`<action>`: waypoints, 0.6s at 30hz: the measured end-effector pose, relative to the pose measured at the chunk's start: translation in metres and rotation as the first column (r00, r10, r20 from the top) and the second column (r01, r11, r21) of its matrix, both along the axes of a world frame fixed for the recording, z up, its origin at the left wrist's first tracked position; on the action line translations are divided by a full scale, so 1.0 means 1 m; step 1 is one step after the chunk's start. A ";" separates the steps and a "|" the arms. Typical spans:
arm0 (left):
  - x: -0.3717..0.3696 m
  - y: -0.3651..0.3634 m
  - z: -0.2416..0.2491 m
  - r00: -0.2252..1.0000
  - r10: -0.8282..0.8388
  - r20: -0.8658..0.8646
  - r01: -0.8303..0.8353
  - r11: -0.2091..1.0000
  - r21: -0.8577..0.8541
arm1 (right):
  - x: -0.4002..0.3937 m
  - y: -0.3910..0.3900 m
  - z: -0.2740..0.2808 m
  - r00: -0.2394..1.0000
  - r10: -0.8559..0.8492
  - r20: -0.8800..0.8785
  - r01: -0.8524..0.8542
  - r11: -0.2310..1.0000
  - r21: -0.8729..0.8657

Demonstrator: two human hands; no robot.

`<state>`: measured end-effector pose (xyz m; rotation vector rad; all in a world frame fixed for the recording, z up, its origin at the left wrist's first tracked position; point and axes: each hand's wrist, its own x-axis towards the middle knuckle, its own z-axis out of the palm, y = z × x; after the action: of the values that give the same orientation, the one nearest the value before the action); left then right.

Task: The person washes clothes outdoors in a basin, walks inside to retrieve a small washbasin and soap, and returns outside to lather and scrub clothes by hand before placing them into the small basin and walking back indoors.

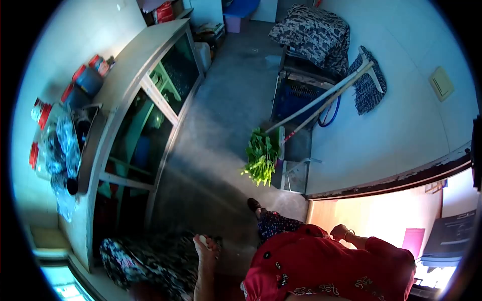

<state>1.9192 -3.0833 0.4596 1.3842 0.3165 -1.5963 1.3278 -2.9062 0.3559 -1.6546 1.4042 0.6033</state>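
Note:
Near the bottom of the head view, my left hand [207, 246] is raised with its fingers curled round a small white object [203, 240]. Dark patterned fabric [150, 258] lies just left of that forearm. My right hand [340, 233], with a bracelet at the wrist, is closed in front of the red garment [326, 263]; what it holds, if anything, is hidden. A dark shoe [254, 204] shows on the floor between the hands. Leafy greens [262, 158] lie farther forward, beside the mop handles.
A glass-fronted cabinet [175, 120] stands left, with red-lidded jars [88, 80] on top. A mop [370, 83] leans on the right wall beside a stand [296, 98] with a camouflage cover [314, 37]. A bright doorway [371, 210] opens at the lower right.

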 end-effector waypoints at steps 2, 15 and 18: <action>0.014 -0.034 -0.011 0.999 -0.037 0.036 0.036 0.999 0.028 | 0.020 -0.027 -0.018 0.994 -0.099 -0.055 0.104 0.990 0.099; 0.141 -0.316 -0.063 0.975 -0.074 0.210 0.076 0.997 0.003 | 0.127 -0.382 -0.182 0.733 -0.499 0.462 0.618 0.773 -0.145; 0.115 -0.395 -0.021 0.935 -0.119 0.335 0.145 0.988 -0.053 | 0.172 -0.553 -0.061 0.921 -0.235 0.312 0.348 0.858 -0.379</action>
<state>2.0345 -3.4779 0.4389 1.6102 -0.0403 -1.4333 1.4998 -3.4595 0.2952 -1.7226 1.6293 -0.1102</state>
